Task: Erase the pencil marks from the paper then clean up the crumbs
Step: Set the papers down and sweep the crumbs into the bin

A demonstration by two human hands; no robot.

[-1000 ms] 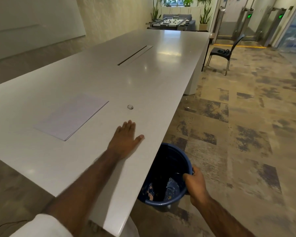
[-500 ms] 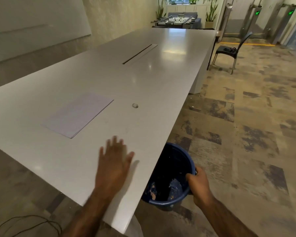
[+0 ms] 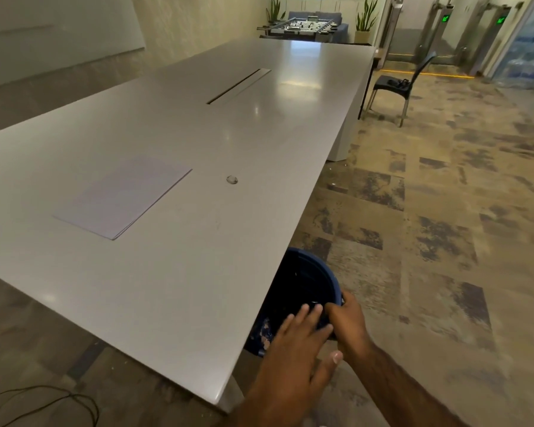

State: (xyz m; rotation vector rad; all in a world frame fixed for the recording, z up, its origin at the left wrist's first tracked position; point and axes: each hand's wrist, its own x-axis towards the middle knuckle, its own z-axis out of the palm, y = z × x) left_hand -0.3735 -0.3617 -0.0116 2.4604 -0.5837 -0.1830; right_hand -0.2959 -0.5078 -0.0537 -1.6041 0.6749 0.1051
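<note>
Paper (image 3: 127,195) lies flat on the desk (image 3: 228,124). My left hand (image 3: 293,355), fingers straight, is over the blue bucket (image 3: 330,277); my right hand (image 3: 349,322) grips its rim. Risk: bucket tilts or drifts from desk edge, any crumbs land on floor (image 3: 413,211).

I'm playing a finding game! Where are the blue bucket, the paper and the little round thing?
blue bucket (image 3: 329,272): head view, on its far rim.
paper (image 3: 127,195): head view, middle of the top sheet.
little round thing (image 3: 232,179): head view, its centre.
</note>
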